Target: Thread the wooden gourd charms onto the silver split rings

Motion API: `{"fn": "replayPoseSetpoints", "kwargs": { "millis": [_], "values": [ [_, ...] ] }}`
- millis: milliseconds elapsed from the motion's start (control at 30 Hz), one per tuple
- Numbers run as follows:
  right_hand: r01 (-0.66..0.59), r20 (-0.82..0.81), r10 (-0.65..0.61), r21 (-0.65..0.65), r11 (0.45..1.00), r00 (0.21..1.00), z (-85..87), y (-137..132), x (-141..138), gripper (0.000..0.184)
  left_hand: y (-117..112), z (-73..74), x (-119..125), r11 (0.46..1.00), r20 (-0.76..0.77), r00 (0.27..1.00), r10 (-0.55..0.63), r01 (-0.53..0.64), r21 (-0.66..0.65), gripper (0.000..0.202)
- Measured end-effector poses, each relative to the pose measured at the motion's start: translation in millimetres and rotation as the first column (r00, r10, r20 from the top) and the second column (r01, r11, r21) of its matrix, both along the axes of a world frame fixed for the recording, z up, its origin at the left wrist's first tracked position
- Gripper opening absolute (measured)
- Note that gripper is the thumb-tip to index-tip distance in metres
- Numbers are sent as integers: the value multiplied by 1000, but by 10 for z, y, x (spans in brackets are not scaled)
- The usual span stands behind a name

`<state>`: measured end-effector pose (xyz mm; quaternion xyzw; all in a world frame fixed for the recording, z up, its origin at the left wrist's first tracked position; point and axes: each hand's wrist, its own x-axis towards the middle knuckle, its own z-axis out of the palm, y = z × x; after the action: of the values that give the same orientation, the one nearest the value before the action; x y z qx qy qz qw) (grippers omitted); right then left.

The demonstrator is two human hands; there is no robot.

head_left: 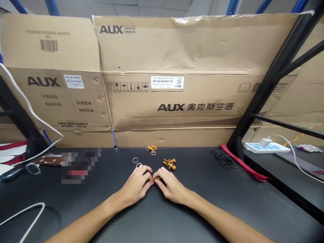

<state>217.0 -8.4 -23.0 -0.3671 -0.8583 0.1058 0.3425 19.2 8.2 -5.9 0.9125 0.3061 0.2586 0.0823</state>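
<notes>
Gourd-shaped wooden charm (155, 180): clamped between the fingertips of the left hand (135, 182) and right hand (171, 185). Slack finger pressure could drop it onto the table (240, 202).

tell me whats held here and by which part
The left hand and right hand pinch a small golden-brown piece between their fingertips; fingers hide most of it, so which part cannot be told.
</notes>
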Motion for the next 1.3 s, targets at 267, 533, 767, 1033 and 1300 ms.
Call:
{"fn": "replayPoseSetpoints", "kwargs": {
  "millis": [267, 533, 767, 1033, 1300],
  "values": [
    [155, -1, -155, -7, 988, 988, -25, 65, 24, 14, -12, 3, -1, 1000, -9, 1000, -11, 11, 23, 10],
    [111, -20, -112, -35, 993, 993, -16, 25, 5, 14, -24, 9, 5, 1000, -40, 999, -4, 5, 28, 14],
    [369, 3, -372, 123, 921, 928, 10, 168, 159, 16, 85, -28, -66, 994, -33, 998, 50, -46, 96, 14],
    [396, 155, -427, 193, 898, 891, -23, 241, 228, 23, 418, -51, -1, 934, -163, 960, 228, -169, 313, 21],
    [447, 181, -462, 117, 887, 869, -50, 313, 280, 21, 668, -46, 509, 943, -200, 954, 222, -157, 294, 30]
  ]
}}
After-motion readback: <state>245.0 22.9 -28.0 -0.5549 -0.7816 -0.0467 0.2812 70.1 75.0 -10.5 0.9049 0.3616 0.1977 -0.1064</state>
